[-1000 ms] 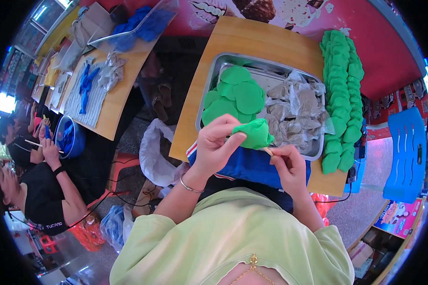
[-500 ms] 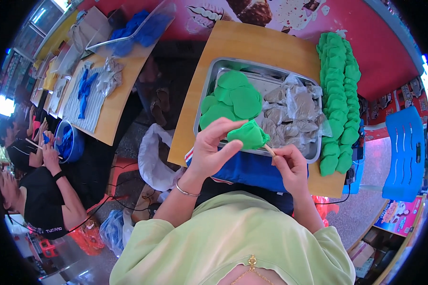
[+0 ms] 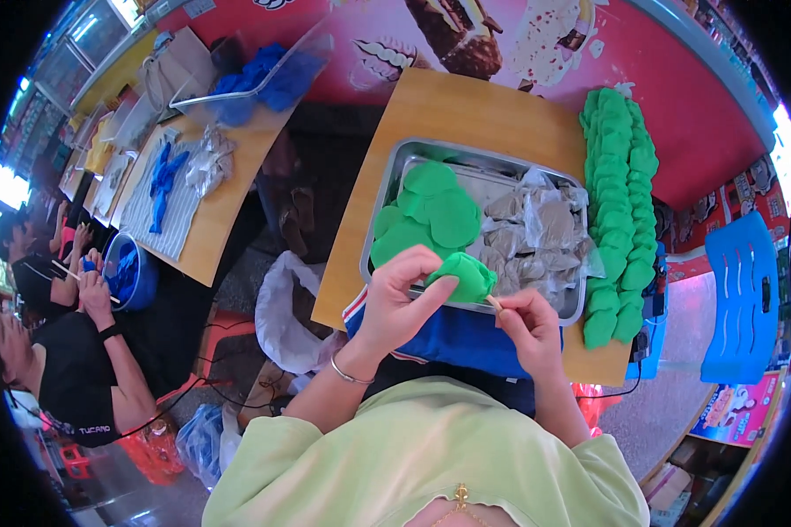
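Between thumb and fingers, my left hand (image 3: 402, 299) holds a gathered green fabric bundle (image 3: 466, 277), rounded like a small pouch, above the front edge of the metal tray (image 3: 380, 195). My right hand (image 3: 533, 330) pinches a thin wooden stick (image 3: 495, 302), whose other end meets the bundle's right side. Whether the tip goes inside cannot be seen. Flat round green pieces (image 3: 448, 215) overlap in the tray's left half. Beside them on the right lie several clear plastic bags of grey-brown filling (image 3: 549, 224).
Two long rows of green bundles (image 3: 611, 184) line the right side of the wooden table (image 3: 466, 105). A blue chair (image 3: 738, 299) stands at right. On the left, a co-worker (image 3: 79, 369) handles blue material near a blue bucket (image 3: 139, 281). A white sack (image 3: 281, 307) lies between tables.
The head view has tilted, so the table sits lower in the picture. The green bundle has turned a little in my left hand, and the stick stays at its right side.
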`<action>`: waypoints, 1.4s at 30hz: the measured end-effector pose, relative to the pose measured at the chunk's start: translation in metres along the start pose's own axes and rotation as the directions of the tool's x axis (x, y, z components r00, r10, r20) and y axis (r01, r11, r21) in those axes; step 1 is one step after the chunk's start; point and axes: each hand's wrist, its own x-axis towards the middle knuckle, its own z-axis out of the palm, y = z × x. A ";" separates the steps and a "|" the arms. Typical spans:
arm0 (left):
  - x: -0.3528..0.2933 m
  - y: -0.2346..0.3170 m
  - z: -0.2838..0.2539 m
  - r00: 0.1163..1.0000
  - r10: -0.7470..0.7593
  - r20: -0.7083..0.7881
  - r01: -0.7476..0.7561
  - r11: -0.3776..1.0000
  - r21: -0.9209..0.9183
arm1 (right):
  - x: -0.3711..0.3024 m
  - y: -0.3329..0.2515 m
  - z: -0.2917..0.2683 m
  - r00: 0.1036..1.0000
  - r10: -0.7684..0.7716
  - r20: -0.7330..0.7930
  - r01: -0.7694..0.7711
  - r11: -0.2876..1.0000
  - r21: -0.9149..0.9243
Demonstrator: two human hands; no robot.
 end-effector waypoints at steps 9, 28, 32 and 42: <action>0.003 0.009 -0.004 0.997 0.047 0.058 -0.061 0.963 0.264 | 0.003 -0.015 0.001 0.982 0.190 0.016 -0.191 0.971 0.141; 0.000 0.002 0.006 0.997 -0.015 -0.073 0.007 0.994 -0.111 | -0.005 -0.003 0.004 0.975 0.196 0.101 -0.221 0.888 0.404; 0.007 0.008 0.005 0.998 -0.066 -0.015 0.063 0.991 -0.117 | -0.001 -0.006 0.009 0.998 0.055 -0.022 -0.052 0.993 0.104; -0.001 0.002 -0.001 1.000 -0.013 -0.016 0.008 0.964 -0.267 | -0.002 -0.007 0.010 0.972 0.195 0.129 -0.228 0.913 0.339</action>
